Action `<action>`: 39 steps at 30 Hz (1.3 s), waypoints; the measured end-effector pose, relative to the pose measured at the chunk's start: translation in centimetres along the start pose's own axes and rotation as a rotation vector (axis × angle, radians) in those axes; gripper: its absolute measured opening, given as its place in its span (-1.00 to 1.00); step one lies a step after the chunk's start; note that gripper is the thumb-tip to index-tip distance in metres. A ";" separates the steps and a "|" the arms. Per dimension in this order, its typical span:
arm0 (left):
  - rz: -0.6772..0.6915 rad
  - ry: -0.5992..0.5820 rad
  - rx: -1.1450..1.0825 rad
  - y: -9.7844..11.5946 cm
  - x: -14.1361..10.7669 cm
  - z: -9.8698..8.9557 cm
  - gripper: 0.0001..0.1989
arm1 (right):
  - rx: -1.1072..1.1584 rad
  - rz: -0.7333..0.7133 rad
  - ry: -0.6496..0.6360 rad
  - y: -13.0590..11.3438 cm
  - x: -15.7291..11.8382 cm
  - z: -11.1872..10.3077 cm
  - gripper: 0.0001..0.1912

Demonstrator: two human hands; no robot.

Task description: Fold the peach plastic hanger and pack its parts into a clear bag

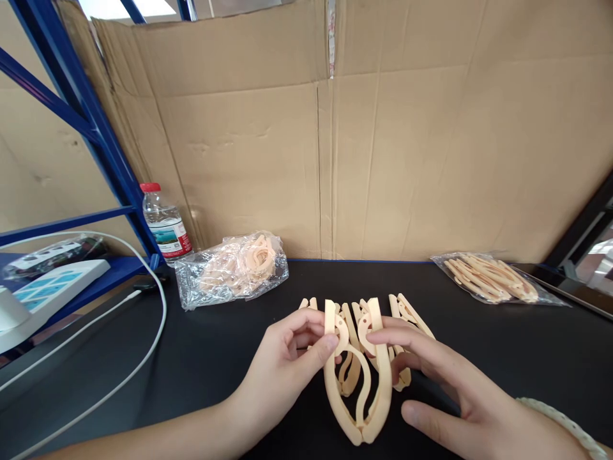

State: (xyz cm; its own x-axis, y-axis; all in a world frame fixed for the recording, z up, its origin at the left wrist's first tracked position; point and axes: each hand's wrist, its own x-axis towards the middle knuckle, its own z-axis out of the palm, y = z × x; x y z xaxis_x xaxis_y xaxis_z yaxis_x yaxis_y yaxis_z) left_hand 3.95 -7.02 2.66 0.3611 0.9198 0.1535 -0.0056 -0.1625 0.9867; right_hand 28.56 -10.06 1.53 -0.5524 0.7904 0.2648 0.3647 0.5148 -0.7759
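A beige folding clothes hanger [384,383], folded with its two arms side by side and its joined end toward me, stands in front of me. My left hand [287,358] is closed on its left arm, thumb in front and fingers behind. My right hand [445,390] is at the right arm with its index fingertip touching the hanger; its thumb is spread away, so the hand is open. Behind, more beige folding hangers [412,314] lie on the black table [191,377], partly hidden by my hands and the front hanger.
At the back left are a clear bag of beige parts [234,268] and a water bottle [166,223]. Another bag of beige pieces [493,278] lies at the back right. A white cable [160,319] loops at left beside a power strip [57,294]. Cardboard [407,160] walls the rear.
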 end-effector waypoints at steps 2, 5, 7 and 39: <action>-0.002 -0.015 0.016 -0.2 -0.1 0.1 -0.82 | -0.061 -0.011 -0.040 -0.3 0.0 -0.2 -0.37; -0.012 -0.034 0.055 -0.2 -0.2 0.3 -0.80 | -0.128 -0.022 -0.111 -0.9 -0.1 -0.3 -0.26; -0.021 -0.037 0.080 -0.2 -0.3 0.5 -0.78 | -0.152 -0.038 -0.135 -1.1 -0.2 -0.3 -0.21; -0.187 -0.015 0.981 2.9 4.5 -9.0 -0.68 | -0.202 -0.118 0.301 1.8 1.4 -1.5 -0.43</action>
State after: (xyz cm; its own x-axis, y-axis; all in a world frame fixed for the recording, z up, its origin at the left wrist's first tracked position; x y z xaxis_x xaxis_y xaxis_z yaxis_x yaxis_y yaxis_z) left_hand -2.83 -0.11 6.67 0.2892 0.9572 -0.0066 0.8228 -0.2451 0.5128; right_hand 29.60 -7.47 1.36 -0.3655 0.7687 0.5248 0.4688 0.6392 -0.6097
